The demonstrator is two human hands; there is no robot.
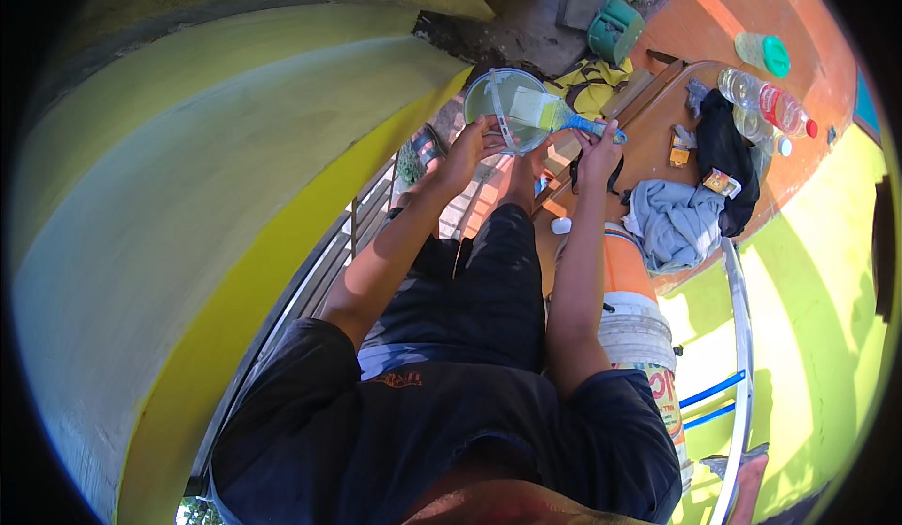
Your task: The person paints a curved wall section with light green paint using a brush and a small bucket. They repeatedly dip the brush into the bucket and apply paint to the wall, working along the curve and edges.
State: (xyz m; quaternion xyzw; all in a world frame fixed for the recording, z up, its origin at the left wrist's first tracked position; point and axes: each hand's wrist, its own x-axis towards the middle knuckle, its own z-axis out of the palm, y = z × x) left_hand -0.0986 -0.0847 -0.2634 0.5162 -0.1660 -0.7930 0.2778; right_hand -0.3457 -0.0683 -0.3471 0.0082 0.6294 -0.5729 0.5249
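Note:
My left hand (473, 150) is at the near-left rim of a round plastic paint tub (479, 102), by its pale handle band; its fingers touch or grip the rim. With my right hand (597, 153) I hold a wide paintbrush (572, 121) by its blue, paint-stained handle. The brush's pale, wet-looking bristles point left and lie over the mouth of the tub. Greenish-grey liquid or residue shows inside the tub. How the tub's underside is supported is hidden.
On the right, an orange-brown table (652, 152) bears a grey cloth (676, 218), a black cloth (719, 144), plastic bottles (779, 106) and cigarette packs. Stacked buckets (634, 328) and a ladder (740, 328) stand nearby. A yellow-edged wall (211, 137) curves along the left.

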